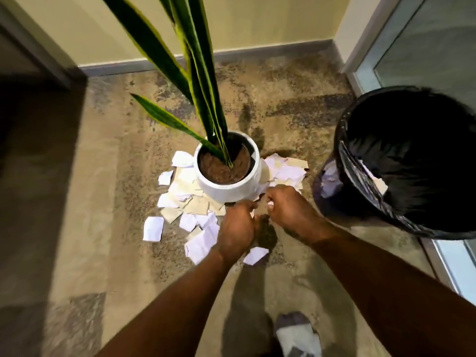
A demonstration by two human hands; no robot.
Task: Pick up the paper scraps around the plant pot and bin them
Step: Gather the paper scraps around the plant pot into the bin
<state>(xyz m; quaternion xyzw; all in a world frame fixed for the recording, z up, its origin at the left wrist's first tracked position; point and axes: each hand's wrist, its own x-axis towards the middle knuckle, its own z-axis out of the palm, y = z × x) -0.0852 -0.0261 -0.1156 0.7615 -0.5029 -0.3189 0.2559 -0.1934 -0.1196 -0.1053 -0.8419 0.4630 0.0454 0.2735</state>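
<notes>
White and beige paper scraps (180, 199) lie in a loose ring on the floor (103, 202) around the white plant pot (231, 188), thickest on its left and near sides, with a few more on its right. Both hands are down at the pot's near edge, so the gathering step is under way, and most of the litter is yet to be lifted. The right hand (286, 208) has its fingers curled and seems to pinch a small white scrap. The left hand (238, 228) is curled too, but I cannot tell whether it holds anything. Next, I judge, comes a short carry rightward to the black-lined bin (342, 163), which stands near the pot and already shows some paper inside, and then a return for the rest. The floor is mottled brown-and-tan carpet in a corner with cream walls, a grey skirting board (257, 54) and a glass panel (425, 47) behind the bin.
</notes>
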